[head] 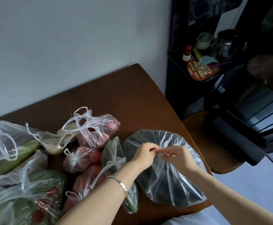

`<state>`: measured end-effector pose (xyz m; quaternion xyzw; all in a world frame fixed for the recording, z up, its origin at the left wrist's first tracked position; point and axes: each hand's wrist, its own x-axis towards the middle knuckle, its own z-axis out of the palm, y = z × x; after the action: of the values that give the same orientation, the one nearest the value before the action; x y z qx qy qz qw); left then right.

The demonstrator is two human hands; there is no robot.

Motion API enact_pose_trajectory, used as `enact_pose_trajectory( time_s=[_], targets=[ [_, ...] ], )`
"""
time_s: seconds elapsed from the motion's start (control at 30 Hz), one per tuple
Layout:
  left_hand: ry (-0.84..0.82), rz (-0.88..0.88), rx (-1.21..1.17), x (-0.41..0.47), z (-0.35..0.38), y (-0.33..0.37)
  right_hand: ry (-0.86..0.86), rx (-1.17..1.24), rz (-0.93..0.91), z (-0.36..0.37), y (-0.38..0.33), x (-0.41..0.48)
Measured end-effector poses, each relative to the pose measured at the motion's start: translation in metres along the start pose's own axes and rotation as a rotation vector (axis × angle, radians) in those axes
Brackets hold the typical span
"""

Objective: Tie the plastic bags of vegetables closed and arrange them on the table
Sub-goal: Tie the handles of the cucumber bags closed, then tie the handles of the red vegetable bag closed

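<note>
Clear plastic bag of dark green vegetables [161,184] lies lower centre of the frame, at the right edge of the brown wooden table [116,95]. Left hand [144,152] and right hand [176,157] meet at its gathered top, each pinching the bunched plastic. More clear produce bags [98,132] crowd the lower left.

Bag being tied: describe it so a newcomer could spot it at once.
On the brown wooden table, look to the right edge. There sits the large clear plastic bag of dark greens, its neck pinched by the left hand and the right hand. Neighbouring bags hold red or light-green produce.
</note>
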<state>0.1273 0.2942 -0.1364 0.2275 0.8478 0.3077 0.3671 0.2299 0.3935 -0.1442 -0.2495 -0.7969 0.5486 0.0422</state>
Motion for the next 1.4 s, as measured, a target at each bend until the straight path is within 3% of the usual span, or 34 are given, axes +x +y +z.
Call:
enact_pose_trajectory(
  time_s=[0.2,0.27,0.43,0.53,0.73,0.8,0.9,1.0,1.17,1.3,1.4],
  targets=[
    [-0.079,-0.088,-0.026,-0.003,-0.004,-0.004,0.055,-0.610,-0.497,0.003,0.014,-0.001],
    [-0.051,-0.110,-0.007,-0.002,-0.003,-0.004,0.054,-0.724,-0.522,0.003,0.012,0.003],
    [0.057,-0.031,0.188,-0.001,-0.002,0.004,-0.035,-0.982,-0.380,0.003,0.001,0.000],
    [0.110,0.035,0.262,-0.001,-0.001,0.005,-0.179,-0.883,-0.296,0.002,-0.003,-0.007],
    [0.111,-0.068,0.258,0.003,-0.002,-0.010,-0.274,-0.740,-0.245,0.008,0.004,-0.023],
    [0.113,-0.100,0.240,0.006,0.001,-0.009,-0.286,-0.741,-0.219,0.005,0.000,-0.022],
    [0.084,-0.099,0.210,0.007,-0.009,-0.007,-0.416,-0.794,-0.035,0.002,-0.023,-0.001],
    [0.148,0.010,0.147,0.008,-0.034,-0.018,-0.570,-0.858,0.064,0.015,-0.052,0.033],
    [0.518,-0.055,0.007,0.004,-0.105,-0.051,-0.446,-0.734,-0.101,0.069,-0.115,0.083],
    [0.609,-0.299,-0.185,-0.004,-0.149,-0.094,-0.339,-0.565,-0.180,0.128,-0.161,0.109],
    [0.635,-0.370,-0.142,-0.008,-0.172,-0.122,-0.319,-0.727,-0.304,0.167,-0.176,0.131]
  ],
)
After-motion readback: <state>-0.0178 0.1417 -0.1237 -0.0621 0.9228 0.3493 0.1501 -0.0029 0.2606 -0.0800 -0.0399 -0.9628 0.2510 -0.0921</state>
